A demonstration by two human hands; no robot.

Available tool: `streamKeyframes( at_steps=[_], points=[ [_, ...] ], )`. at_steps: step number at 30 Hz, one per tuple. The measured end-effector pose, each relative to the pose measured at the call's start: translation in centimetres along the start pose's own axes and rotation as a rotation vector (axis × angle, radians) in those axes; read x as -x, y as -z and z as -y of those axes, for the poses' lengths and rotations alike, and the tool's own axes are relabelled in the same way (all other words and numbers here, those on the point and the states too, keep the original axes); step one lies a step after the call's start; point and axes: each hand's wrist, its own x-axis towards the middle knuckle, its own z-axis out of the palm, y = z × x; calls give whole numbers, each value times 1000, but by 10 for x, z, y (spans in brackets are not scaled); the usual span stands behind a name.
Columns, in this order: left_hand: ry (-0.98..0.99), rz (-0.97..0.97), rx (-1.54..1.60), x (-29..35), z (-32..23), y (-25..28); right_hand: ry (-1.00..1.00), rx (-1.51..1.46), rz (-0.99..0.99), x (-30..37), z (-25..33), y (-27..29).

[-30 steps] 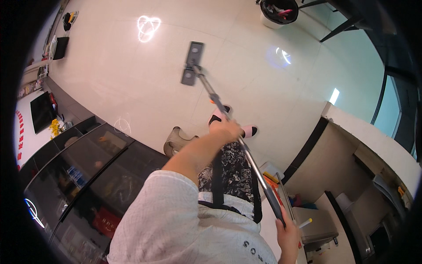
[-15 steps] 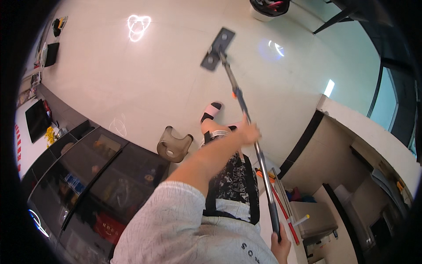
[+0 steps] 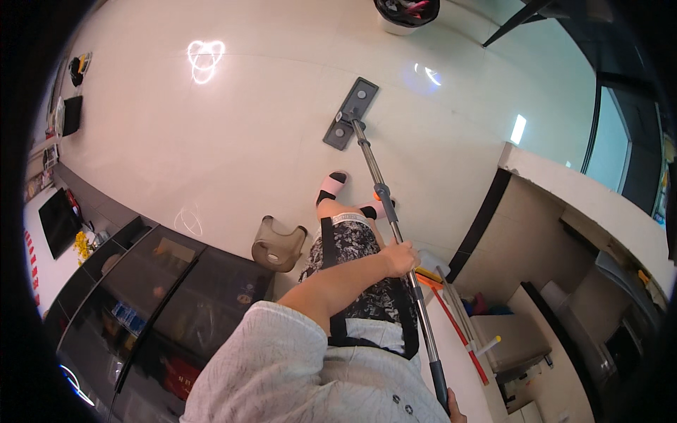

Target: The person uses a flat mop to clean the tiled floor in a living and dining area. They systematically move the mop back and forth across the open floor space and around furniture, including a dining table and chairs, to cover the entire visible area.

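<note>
A flat mop (image 3: 374, 166) with a grey rectangular head lies against the pale, shiny floor ahead of my feet. Its metal pole slants back toward my right side. My left hand (image 3: 401, 259) is closed around the middle of the pole, the forearm crossing in front of my body. At the lower edge, my right hand (image 3: 455, 409) grips the dark end of the pole; part of that hand is cut off by the frame. My feet, in pink and black slippers (image 3: 333, 184), stand just behind the mop head.
A translucent brown stool (image 3: 277, 244) stands left of my legs, beside a dark glass-fronted cabinet (image 3: 166, 296). A bin (image 3: 405, 15) with a black liner is at the far edge. Right of me are a white-topped counter (image 3: 578, 187) and a red pole (image 3: 462, 335) among other long handles.
The mop head has come back closer to my feet. Both hands have drawn down and back with the pole, and the right hand now shows less.
</note>
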Motion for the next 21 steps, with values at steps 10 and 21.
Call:
streamKeyframes(
  at_steps=[10,21],
  points=[
    [226,-4,-190,-42,126,148,586,530,-187,-44,160,-59],
    [64,-802,132,17,-5,221,1113,-10,-111,36,249,-9]
  ],
)
